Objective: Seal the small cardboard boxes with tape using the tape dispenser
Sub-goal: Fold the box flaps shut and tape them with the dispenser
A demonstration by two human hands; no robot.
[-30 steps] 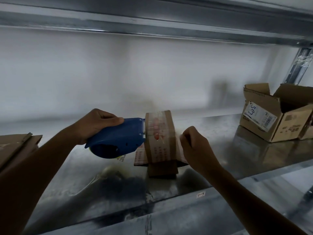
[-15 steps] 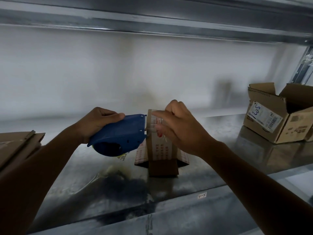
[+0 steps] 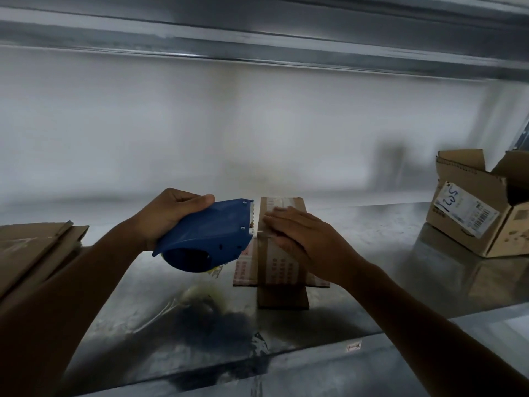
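Center frame: left hand [image 3: 169,213] clamps smooth blue plastic tape dispenser [image 3: 209,239]; right hand [image 3: 303,239] flat, fingers together, on small cardboard box [image 3: 279,270] (glossy tape strip on top).

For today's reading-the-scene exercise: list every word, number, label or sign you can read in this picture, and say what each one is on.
"1205", as far as it reads, handwritten on the white label of the open cardboard box.
Barcode and small print on that label: too small to read.
Red printed rows on the small cardboard box under the right hand: blurred.
Small sticker on the shelf edge: unreadable.
Blue tape dispenser: no text visible.
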